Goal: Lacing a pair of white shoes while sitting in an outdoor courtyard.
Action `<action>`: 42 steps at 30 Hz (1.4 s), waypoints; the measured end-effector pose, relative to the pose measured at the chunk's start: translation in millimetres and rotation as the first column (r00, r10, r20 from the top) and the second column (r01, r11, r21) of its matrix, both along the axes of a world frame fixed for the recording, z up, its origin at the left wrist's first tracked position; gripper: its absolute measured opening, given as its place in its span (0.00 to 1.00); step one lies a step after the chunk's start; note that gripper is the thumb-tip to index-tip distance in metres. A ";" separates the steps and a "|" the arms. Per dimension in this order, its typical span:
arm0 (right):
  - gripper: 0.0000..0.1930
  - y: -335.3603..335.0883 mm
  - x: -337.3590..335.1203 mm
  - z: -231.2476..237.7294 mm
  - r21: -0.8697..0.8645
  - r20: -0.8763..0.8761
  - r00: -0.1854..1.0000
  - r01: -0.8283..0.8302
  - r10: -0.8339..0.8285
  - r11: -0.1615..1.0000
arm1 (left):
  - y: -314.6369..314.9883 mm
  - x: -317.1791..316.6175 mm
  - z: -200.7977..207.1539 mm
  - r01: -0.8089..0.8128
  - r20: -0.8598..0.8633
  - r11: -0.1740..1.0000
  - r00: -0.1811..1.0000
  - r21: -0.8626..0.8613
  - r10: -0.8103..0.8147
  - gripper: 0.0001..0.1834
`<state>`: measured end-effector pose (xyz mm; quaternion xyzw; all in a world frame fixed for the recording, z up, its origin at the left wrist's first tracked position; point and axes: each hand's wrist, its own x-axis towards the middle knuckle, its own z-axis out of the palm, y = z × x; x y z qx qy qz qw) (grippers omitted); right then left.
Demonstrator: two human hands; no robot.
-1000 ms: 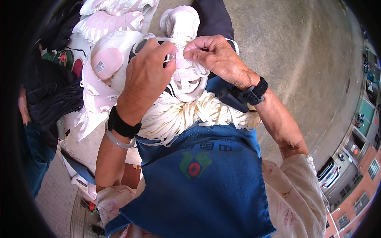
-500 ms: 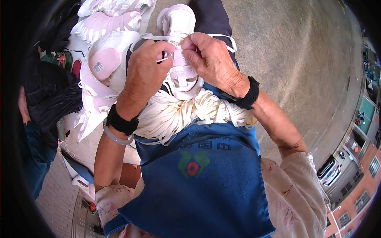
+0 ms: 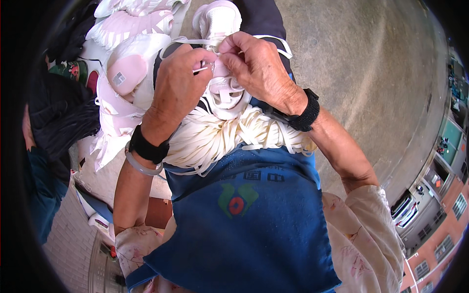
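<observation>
A white and pink sneaker [image 3: 222,22] lies on my lap, its toe away from me and its tongue and opening toward me. My left hand [image 3: 183,78] is closed at the sneaker's left side, pinching a white shoelace [image 3: 200,70] whose end pokes out between the fingers. From the right, my right hand [image 3: 261,71] pinches at the lacing over the middle of the shoe; its fingertips hide the exact spot. Loose lace loops out to both sides. A thick bundle of cream laces [image 3: 210,139] rests across my lap, against my blue apron [image 3: 254,210].
More white and pink sneakers [image 3: 129,29] are heaped at the left, one with its pink insole [image 3: 128,75] showing. Beyond them, at the left edge, sits another person in dark clothes [image 3: 63,107]. Concrete floor [image 3: 351,63] stretches along the right.
Both hands keep their pinch at the lacing, with only slight finger shifts. The sneaker and the pile sit a little higher in the picture.
</observation>
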<state>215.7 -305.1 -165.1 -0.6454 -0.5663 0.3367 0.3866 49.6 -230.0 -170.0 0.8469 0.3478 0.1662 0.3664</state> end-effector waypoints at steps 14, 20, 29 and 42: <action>0.08 -3.3 -4.3 0.0 -0.002 0.180 0.983 0.019 -0.018 1.000 | -5.2 2.1 4.6 0.025 -0.094 0.998 0.995 0.066 -0.019 0.07; 0.09 -6.0 2.6 5.5 0.080 0.290 0.957 -0.048 0.023 0.996 | -3.0 8.6 14.3 0.091 -0.165 0.980 0.984 0.179 -0.061 0.03; 0.10 1.4 7.2 23.2 0.261 0.223 0.965 -0.193 0.135 0.946 | 52.7 -51.6 82.0 -0.088 0.032 0.833 0.992 -0.547 0.126 0.06; 0.03 -5.8 -68.3 65.0 0.288 0.037 0.855 -0.505 0.517 0.814 | 5.5 -26.2 52.1 -0.094 0.007 0.585 0.986 -0.805 0.168 0.20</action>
